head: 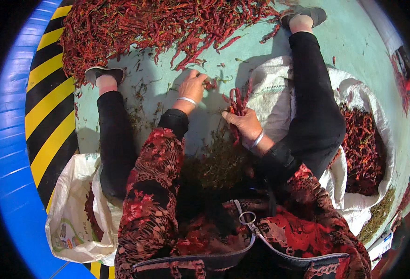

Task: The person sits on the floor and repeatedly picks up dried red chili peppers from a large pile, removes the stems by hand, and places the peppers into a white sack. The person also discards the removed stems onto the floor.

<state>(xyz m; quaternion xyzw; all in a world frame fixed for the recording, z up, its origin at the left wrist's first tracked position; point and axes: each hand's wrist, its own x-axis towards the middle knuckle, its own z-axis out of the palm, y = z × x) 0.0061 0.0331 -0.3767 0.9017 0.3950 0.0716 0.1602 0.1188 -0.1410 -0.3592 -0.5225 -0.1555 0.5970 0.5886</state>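
My left hand (190, 89) is bent over the pale green floor, with a short piece of dried red chili (210, 84) at its curled fingertips. The hand partly hides the fingers' hold on it. In my right hand (245, 123) is a small bunch of dried red chilies (238, 102), gripped between thumb and fingers with the pods sticking out above and below the fist. Beyond both hands spreads a large heap of dried red chilies (156, 26). Loose stems and plant scraps (222, 162) lie on the floor between my legs, below the hands.
To my right a white woven sack (386, 150) stands open around dried chilies (362, 150). Another white sack (74, 209) at my left holds some dark red contents. My black-trousered legs (116, 139) flank the work. A yellow-and-black striped border (51, 115) edges the blue surface (9, 139).
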